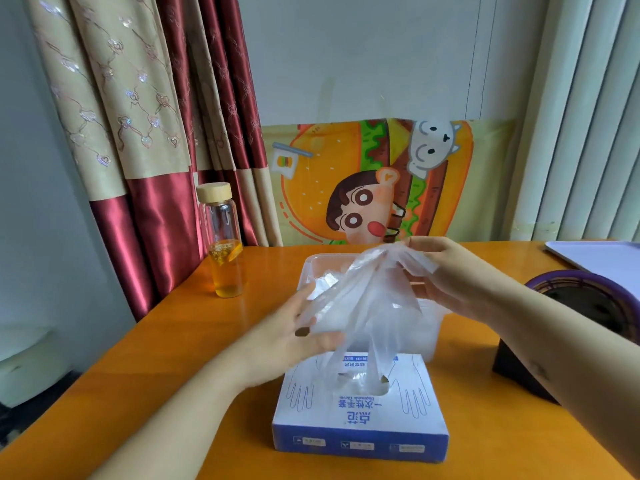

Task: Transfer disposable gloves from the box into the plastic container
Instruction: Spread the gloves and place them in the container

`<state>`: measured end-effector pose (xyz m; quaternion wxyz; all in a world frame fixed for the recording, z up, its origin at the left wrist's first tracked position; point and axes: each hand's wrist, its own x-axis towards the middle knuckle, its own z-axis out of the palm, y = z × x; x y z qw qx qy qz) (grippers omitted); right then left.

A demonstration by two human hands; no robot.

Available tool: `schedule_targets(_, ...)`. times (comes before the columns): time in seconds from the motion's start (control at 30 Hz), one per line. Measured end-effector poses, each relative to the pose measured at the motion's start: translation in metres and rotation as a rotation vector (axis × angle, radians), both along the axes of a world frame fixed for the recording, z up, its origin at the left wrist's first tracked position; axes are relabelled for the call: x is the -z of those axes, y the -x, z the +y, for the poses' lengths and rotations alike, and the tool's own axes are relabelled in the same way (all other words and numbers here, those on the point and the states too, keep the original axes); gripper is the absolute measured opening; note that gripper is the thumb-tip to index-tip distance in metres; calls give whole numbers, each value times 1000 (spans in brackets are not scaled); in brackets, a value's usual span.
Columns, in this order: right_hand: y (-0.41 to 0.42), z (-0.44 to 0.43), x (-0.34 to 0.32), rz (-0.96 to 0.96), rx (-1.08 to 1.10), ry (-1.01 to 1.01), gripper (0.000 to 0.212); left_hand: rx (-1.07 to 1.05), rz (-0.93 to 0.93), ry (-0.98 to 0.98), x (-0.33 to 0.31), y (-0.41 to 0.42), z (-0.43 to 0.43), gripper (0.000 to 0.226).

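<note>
- The plastic container sits mid-frame on the orange table, right behind the box. It's clear-ish white with no lid on. There's some crumpled see-through film in its far left corner that looks like gloves. Most of the inside is hidden behind the bunch being held, so I can't tell how full it is.
- The box is at lower centre, with a white top, blue sides and hand outlines printed on top. Clear plastic is coming up out of the slot in its top.
- The gloves are thin, crinkly and totally transparent, more like a wad of film than separate gloves. The bunch stretches from the slot up over the container, and its bottom end is down in the slot.
- The right hand pinches the top end of the bunch between thumb and fingertips, right of centre, above the container.
- The left hand grips the lower part of the bunch with the thumb on the front and the fingers behind the plastic. It's just left of centre, over the box's back left corner.
- A glass bottle with a pale lid stands left of centre. It's roughly a third full of amber liquid with bits floating in it.
- There's a cartoon poster on the wall behind the table.
</note>
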<state>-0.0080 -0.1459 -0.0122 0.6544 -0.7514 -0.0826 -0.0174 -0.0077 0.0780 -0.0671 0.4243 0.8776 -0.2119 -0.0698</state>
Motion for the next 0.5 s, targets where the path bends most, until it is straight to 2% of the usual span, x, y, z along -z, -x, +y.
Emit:
schedule_targets(0.07, -1, -4, 4, 84, -53, -70, 27, -72, 2, 199, -20, 3, -2, 107)
schedule_targets(0.1, -4, -4, 7, 125, -68, -108, 29, -80, 0, 260, -28, 2, -5, 101)
schedule_targets(0.23, -12, -1, 21, 299, -136, -132, 25, -143, -45, 272, -39, -13, -31, 28)
schedule_targets(0.27, -14, -1, 24, 312, -113, -145, 25, -170, -63, 263, -39, -19, -36, 20)
schedule_targets(0.33, -16, -4, 23, 232, 31, -234, 21, -218, -102, 216, -41, -33, -42, 22)
schedule_targets(0.4, -13, -11, 14, -2, 250, -261, 15, -267, -142, 141, -45, -44, -44, 28)
schedule_targets(0.43, -9, -14, 8, -140, 314, -201, 13, -285, -152, 113, -47, -50, -46, 29)
schedule_targets(0.5, 4, -14, -3, -313, 275, 27, 16, -299, -163, 54, -52, -61, -51, 29)
